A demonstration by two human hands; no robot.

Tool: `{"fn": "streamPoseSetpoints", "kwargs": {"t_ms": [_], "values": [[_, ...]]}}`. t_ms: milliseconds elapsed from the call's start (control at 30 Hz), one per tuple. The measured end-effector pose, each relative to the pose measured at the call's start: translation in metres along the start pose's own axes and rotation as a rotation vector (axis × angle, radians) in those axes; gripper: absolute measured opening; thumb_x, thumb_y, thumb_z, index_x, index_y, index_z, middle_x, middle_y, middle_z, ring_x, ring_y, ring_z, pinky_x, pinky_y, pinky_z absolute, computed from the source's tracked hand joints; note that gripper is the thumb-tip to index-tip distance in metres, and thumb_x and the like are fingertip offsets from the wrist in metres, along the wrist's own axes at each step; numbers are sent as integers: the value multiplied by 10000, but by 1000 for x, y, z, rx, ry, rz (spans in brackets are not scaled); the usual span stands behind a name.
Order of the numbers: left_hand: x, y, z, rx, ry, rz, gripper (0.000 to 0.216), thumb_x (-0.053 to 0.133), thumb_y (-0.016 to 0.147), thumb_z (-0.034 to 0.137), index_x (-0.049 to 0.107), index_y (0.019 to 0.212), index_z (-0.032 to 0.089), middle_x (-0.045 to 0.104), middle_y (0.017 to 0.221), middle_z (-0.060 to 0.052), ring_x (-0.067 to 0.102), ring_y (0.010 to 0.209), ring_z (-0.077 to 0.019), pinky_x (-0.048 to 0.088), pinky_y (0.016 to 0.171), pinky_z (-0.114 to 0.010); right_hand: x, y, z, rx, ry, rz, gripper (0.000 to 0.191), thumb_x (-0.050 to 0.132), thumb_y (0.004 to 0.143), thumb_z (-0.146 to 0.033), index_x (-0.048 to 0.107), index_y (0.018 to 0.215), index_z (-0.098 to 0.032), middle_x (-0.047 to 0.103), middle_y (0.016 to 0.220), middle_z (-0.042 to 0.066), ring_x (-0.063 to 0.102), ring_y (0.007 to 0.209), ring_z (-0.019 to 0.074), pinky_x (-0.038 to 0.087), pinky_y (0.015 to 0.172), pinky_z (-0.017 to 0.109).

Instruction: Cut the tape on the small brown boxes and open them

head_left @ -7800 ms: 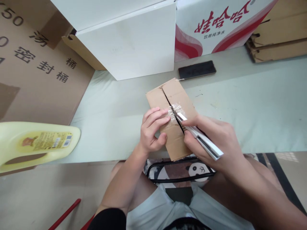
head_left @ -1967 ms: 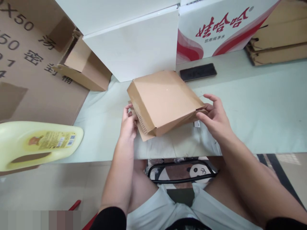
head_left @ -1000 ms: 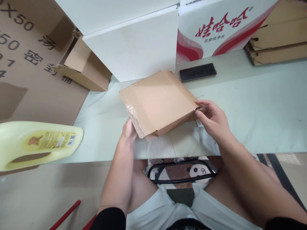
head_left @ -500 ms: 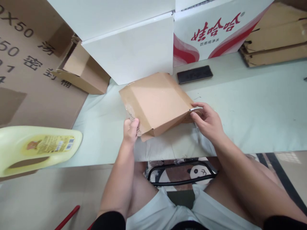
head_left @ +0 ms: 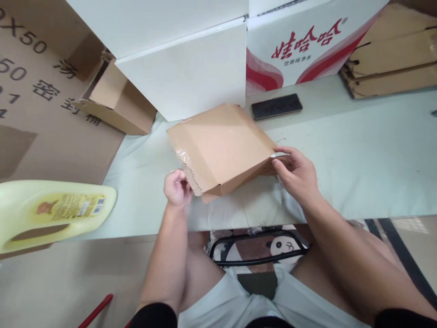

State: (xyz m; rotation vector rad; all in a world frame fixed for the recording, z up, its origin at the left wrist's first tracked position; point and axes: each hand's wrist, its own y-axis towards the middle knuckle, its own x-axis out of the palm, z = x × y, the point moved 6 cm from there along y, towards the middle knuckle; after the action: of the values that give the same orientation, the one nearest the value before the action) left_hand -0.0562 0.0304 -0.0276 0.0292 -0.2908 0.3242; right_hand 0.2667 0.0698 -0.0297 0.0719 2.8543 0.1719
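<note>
A partly folded brown cardboard box lies tilted on the cloth-covered table in front of me. Clear tape and a ragged, torn strip run along its left edge. My left hand is curled closed right at that edge, its thumb bent over the fingers; the fingertips are partly hidden by the flap. At the right corner my right hand pinches the box between thumb and forefinger. A small whitish piece shows between those fingertips, too small to name. Below the right hand lies some crumpled clear plastic.
A black phone lies behind the box. White cartons and a red-and-white carton line the back. Folded cardboard is at the far right. A small brown box and a pale yellow jug are to the left.
My left hand has shifted slightly left, and its thumb has come off the taped edge, baring more of the torn strip. My right hand stays at the corner.
</note>
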Motion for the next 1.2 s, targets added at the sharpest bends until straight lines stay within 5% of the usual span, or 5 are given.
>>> {"fn": "streamPoseSetpoints", "kwargs": {"t_ms": [300, 500, 767, 1000, 1200], "values": [[29, -25, 13, -447, 117, -866, 662, 608, 727, 758, 585, 420, 172, 607, 438, -156, 510, 286, -214, 312, 294, -283, -2, 1, -3, 1, -7, 10, 321, 640, 817, -300, 685, 1126, -224, 729, 801, 20, 697, 748, 200, 586, 757, 374], [33, -38, 7, -517, 164, -1026, 674, 594, 713, 775, 612, 412, 171, 522, 358, -150, 437, 257, -200, 256, 293, -289, 0, 0, 0, 15, 127, -108, 366, 633, 817, -322, 712, 1171, -272, 718, 785, 13, 708, 766, 231, 607, 755, 413], [19, -17, 12, -349, 161, -774, 620, 654, 695, 735, 607, 429, 177, 490, 366, -93, 398, 286, -159, 251, 318, -276, 4, 2, 7, 127, 277, -226, 356, 744, 811, -423, 755, 1146, -304, 767, 1162, 44, 720, 1045, 257, 621, 876, 413], [-46, 25, 21, 66, 98, 310, 199, 725, 649, 373, 607, 644, 214, 651, 684, -10, 607, 602, -127, 457, 533, -222, 8, 0, 9, 191, 283, -259, 365, 777, 786, -437, 796, 1113, -275, 779, 909, 37, 735, 833, 216, 647, 768, 387], [-33, 29, 2, 14, 188, 156, 439, 729, 566, 183, 722, 999, 253, 745, 1167, -45, 664, 1182, -257, 545, 917, -317, 10, -3, 11, 203, 363, -217, 361, 829, 738, -449, 809, 1049, -266, 775, 841, 24, 733, 771, 197, 656, 727, 370]]}}
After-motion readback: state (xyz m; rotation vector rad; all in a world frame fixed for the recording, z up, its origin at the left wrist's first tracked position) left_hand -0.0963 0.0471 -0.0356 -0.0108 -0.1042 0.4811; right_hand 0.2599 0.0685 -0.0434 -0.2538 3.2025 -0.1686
